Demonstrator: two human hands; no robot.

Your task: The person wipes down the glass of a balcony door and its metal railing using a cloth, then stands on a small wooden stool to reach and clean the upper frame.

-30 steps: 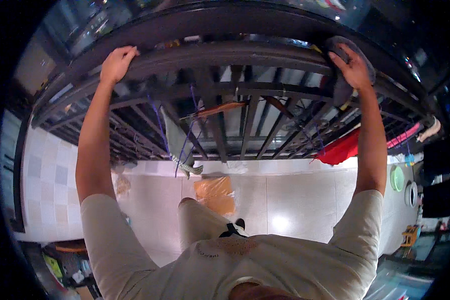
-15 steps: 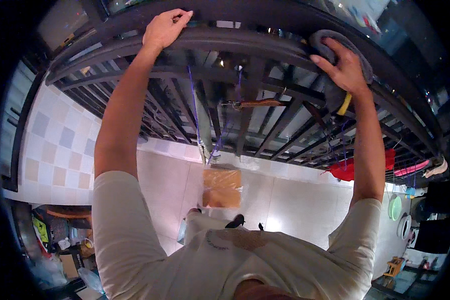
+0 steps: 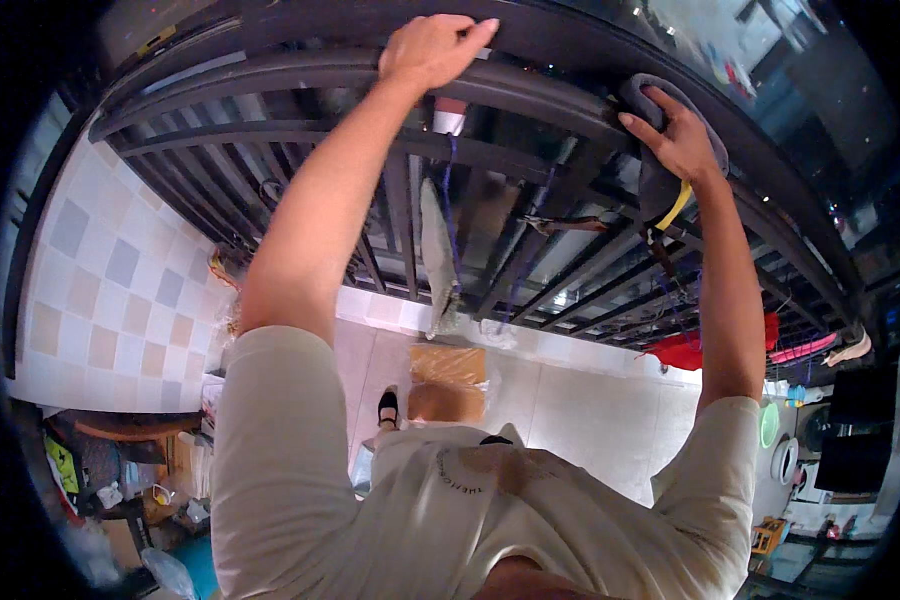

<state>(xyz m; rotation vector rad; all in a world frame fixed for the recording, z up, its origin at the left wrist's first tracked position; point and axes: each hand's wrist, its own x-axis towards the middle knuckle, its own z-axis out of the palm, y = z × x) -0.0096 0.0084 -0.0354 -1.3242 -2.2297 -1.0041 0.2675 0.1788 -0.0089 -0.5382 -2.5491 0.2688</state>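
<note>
My left hand (image 3: 430, 52) is at the dark metal rail (image 3: 300, 72) of a railing, its fingers curled over the upper edge and partly hidden. Further right, my right hand (image 3: 688, 140) grips a folded grey cloth (image 3: 658, 192) with a yellow strip (image 3: 676, 207) along its edge. It presses the cloth against the top of the same rail, thumb on the near side. Part of the cloth hangs down below the hand.
Below the rail run dark bars with purple cords (image 3: 450, 200), a pale hanging cloth (image 3: 436, 255) and a red cloth (image 3: 705, 345). A plastic-wrapped brown box (image 3: 448, 382) lies on the floor by my feet. Tiled wall (image 3: 110, 280) stands left; cluttered items sit lower left.
My left hand has slid right along the rail, closer to my right hand. The right hand stays on the cloth with only a slight shift. A dark shoe shows more clearly below.
</note>
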